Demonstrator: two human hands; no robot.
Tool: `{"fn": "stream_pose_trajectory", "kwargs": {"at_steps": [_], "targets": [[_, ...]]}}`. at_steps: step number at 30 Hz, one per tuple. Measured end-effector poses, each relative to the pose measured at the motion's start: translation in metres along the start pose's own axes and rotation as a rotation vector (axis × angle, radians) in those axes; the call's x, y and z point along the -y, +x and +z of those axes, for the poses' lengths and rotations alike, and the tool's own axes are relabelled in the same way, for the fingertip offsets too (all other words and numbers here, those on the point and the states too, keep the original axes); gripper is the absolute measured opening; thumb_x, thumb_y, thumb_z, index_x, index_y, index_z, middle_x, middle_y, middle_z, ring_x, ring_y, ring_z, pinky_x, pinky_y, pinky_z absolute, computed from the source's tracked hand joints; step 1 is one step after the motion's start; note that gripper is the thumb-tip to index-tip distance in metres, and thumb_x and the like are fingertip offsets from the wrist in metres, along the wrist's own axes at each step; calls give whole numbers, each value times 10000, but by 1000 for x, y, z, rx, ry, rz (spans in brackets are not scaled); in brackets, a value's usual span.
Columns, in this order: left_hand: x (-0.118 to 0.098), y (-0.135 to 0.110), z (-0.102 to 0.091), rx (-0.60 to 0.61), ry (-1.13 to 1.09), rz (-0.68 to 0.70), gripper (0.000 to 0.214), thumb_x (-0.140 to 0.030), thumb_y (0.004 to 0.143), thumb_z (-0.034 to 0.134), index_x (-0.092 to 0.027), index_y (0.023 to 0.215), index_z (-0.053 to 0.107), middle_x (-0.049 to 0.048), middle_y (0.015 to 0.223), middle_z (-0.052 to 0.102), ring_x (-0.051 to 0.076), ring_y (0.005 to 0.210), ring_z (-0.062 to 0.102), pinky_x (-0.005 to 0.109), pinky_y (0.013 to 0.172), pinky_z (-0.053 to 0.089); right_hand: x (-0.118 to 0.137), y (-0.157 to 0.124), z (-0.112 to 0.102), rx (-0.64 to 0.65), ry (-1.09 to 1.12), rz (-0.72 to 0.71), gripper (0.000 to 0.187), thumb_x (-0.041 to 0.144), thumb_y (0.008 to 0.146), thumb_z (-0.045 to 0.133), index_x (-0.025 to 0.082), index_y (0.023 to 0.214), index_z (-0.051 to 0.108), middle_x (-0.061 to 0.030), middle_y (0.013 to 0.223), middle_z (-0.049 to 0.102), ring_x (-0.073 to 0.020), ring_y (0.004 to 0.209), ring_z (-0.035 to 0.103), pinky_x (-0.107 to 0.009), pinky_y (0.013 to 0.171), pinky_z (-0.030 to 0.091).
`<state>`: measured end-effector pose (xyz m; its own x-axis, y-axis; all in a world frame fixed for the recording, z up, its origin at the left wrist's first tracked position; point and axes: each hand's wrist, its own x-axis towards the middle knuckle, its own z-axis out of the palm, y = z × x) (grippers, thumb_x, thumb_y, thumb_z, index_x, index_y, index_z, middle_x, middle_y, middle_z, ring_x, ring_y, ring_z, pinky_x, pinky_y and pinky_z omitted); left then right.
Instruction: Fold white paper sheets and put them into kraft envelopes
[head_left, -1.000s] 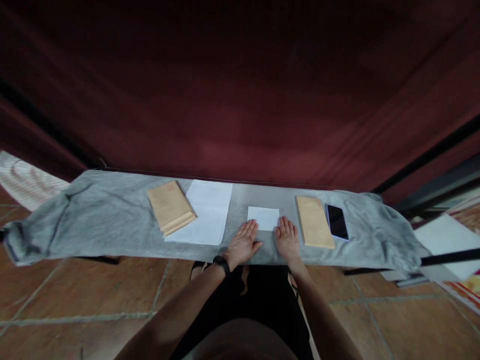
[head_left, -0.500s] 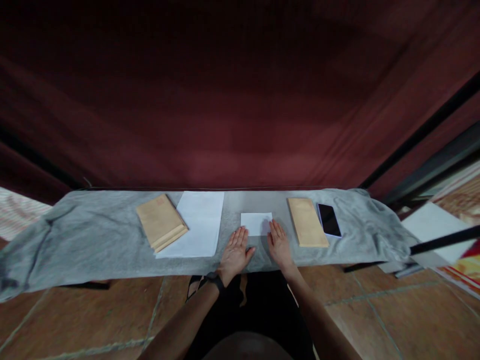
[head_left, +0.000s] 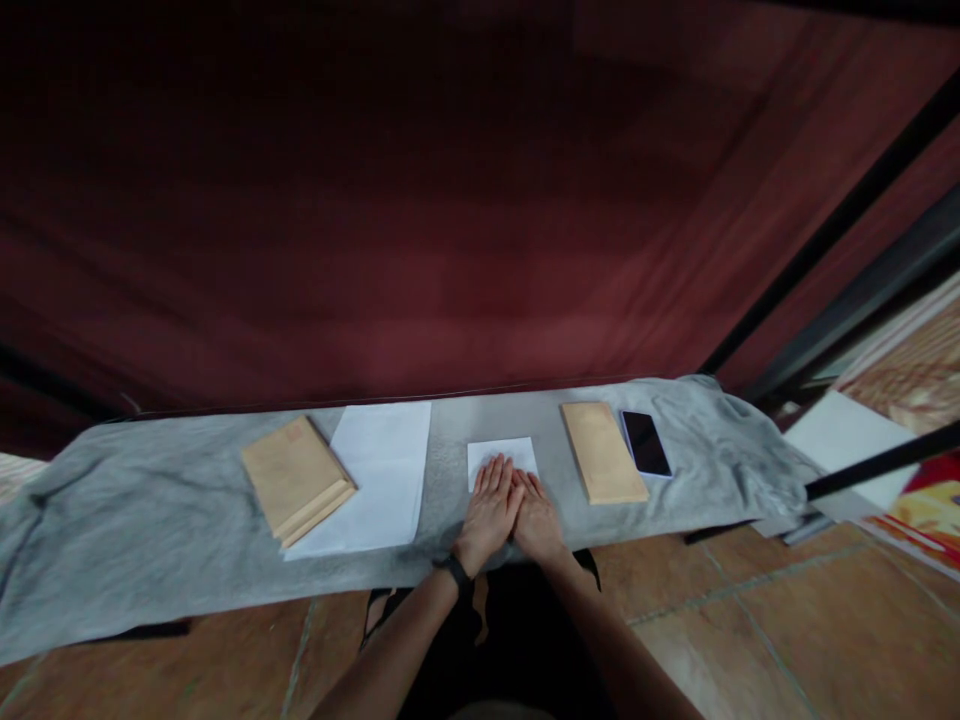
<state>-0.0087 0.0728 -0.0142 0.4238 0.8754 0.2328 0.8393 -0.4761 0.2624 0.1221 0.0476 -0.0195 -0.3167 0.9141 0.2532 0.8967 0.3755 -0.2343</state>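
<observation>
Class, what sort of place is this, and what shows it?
Probably a makeshift indoor workspace: a grey cloth-covered table bears white paper and brown envelopes, a dark red backdrop rises behind it, and tiled floor shows below.

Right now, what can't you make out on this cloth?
In the head view:
Small white paper: near middle, under the left hand and right hand.
White sheets: left part, under the brown stack.
Mark atop that stack: too small to read.
Gray cloth: left end, cut off by the picture's edge.
</observation>
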Motion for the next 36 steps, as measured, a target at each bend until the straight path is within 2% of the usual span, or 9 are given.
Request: {"fn": "stream_pose_trajectory", "kwargs": {"at_steps": [3,7,12,16,20,24,30,36], "targets": [[-3,20,6,45,8,-45,599,-417,1055,238,-74,1536,338,162,1603,358,245,1511,281,474,1232,281,0,1,1,-5,8,-1,540,191,951,482,108,1484,471,-137,1519,495,-221,1436,425,-409,1233,269],[8,33,6,78,64,-99,599,-402,1054,219,-61,1520,378,150,1599,366,233,1517,265,445,1248,241,1,2,1,-54,25,52,527,191,969,448,105,1489,464,-126,1519,501,-207,1424,443,-382,1228,284],[22,29,1,44,163,-155,582,-330,1039,238,-49,1538,343,160,1618,316,246,1528,229,465,1251,212,-1,4,1,-89,76,111,470,228,1024,362,139,1461,512,-99,1493,540,-197,1403,473,-391,1205,324],[24,26,0,42,202,-185,577,-270,1015,278,-54,1547,328,162,1628,292,259,1531,219,476,1249,214,-3,20,4,-136,118,200,457,243,1046,314,118,1394,582,-117,1460,572,-207,1396,481,-401,1192,344],[26,26,2,52,217,-160,590,-169,972,280,-105,1557,326,131,1635,298,252,1532,219,487,1244,223,-2,47,6,-93,115,156,470,277,1055,319,119,1446,526,-120,1498,532,-204,1428,439,-409,1215,305],[28,26,5,66,202,-162,603,-155,958,297,-112,1559,328,134,1637,297,258,1533,214,487,1245,220,-2,63,10,-53,79,138,474,311,1061,313,153,1460,513,-111,1525,498,-208,1442,421,-433,1222,273],[29,27,6,44,161,-169,600,-187,980,263,-140,1577,287,119,1622,335,244,1530,228,505,1239,223,-8,60,17,-74,38,192,486,318,1058,311,165,1487,479,-124,1531,481,-239,1453,407,-474,1193,292],[28,28,2,37,159,-219,585,-249,999,261,-69,1551,329,146,1616,334,244,1523,249,469,1248,206,-15,55,17,-76,-20,247,526,333,1052,314,120,1523,414,-138,1577,403,-278,1471,369,-488,1200,256]]}}
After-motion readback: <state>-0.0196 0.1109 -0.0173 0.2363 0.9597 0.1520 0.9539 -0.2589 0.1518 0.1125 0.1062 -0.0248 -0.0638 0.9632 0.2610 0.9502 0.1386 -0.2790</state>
